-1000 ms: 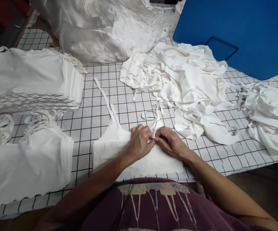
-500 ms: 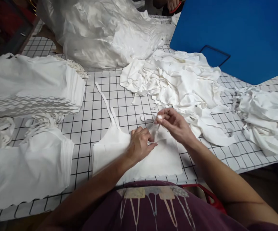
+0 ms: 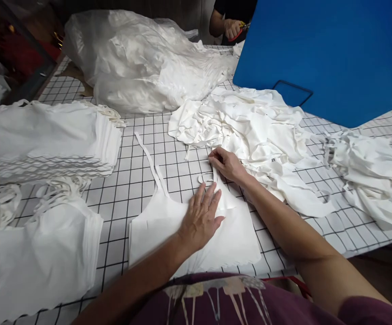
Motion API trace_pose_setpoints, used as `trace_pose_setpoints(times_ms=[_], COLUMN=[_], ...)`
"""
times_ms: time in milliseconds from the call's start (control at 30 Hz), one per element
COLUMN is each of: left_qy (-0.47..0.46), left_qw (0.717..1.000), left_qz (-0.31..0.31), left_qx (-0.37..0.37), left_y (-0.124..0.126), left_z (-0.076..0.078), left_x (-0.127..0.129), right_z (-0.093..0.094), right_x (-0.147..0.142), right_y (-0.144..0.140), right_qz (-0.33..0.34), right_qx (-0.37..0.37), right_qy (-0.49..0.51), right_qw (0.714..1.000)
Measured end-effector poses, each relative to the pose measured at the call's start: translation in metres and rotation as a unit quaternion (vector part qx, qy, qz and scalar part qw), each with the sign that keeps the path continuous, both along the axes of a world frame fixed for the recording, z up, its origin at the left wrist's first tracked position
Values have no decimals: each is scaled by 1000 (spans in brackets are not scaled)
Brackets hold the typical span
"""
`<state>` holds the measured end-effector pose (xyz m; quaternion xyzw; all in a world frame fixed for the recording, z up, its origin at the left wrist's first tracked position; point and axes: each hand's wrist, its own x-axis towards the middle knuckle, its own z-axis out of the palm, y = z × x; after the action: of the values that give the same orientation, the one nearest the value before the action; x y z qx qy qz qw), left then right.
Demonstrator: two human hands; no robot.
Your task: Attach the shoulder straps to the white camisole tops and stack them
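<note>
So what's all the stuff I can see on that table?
camisole top: one, white, flat at the near edge
stacks of folded tops: two, white, left side
loose heap of tops: one, white, centre
smaller heap: one, white, right
plastic bag: one, whitish, far side
board: one, blue, far right
checked table: one, white with black lines
co-worker's hand: one, far edge
left hand: flat on the camisole
right hand: pinching its strap

Bare gridded counter (image 3: 131, 149) is left open just left of the hands. Farther left, passage is blocked by folded stacks (image 3: 47, 135). Beyond and right of the hands, the way is closed by a loose heap (image 3: 257, 122), apparently touching the blue board (image 3: 334, 49).
</note>
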<state>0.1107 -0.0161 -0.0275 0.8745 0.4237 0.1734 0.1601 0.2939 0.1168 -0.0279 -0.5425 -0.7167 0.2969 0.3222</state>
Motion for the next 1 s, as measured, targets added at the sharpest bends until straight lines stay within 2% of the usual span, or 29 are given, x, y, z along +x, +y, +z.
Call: trace_pose_setpoints(times_ms=[100, 233, 400, 467, 600, 733, 833, 933, 1000], left_qy=[45, 59, 86, 89, 95, 110, 100, 79, 63], left_qw=[999, 998, 996, 996, 995, 993, 994, 994, 993], left_qz=[-27, -35, -26, -17, -26, -32, -32, -37, -48], left_qx=[-3, -2, 8, 10, 12, -8, -29, -65, -83], left_y=[0, 0, -1, -1, -1, -1, 0, 3, 6], left_z=[-3, -3, 0, 0, 1, 0, 0, 11, 24], left_x=[2, 3, 4, 4, 5, 6, 6, -4, -21], right_z=[0, 13, 17, 13, 7, 0, -8, -15, -16], right_x=[1, 1, -7, -12, -16, -11, -6, -1, 4], right_y=[-4, -21, -39, -38, -29, -20, -16, -16, -16], right_qz=[-12, -17, 100, 112, 86, 8, -13, -16, -25], right_qx=[82, 148, 149, 140, 147, 158, 149, 147, 146], right_qy=[-98, -142, -213, -255, -304, -320, -325, -323, -299], right_qw=[992, 979, 960, 950, 937, 934, 934, 935, 943])
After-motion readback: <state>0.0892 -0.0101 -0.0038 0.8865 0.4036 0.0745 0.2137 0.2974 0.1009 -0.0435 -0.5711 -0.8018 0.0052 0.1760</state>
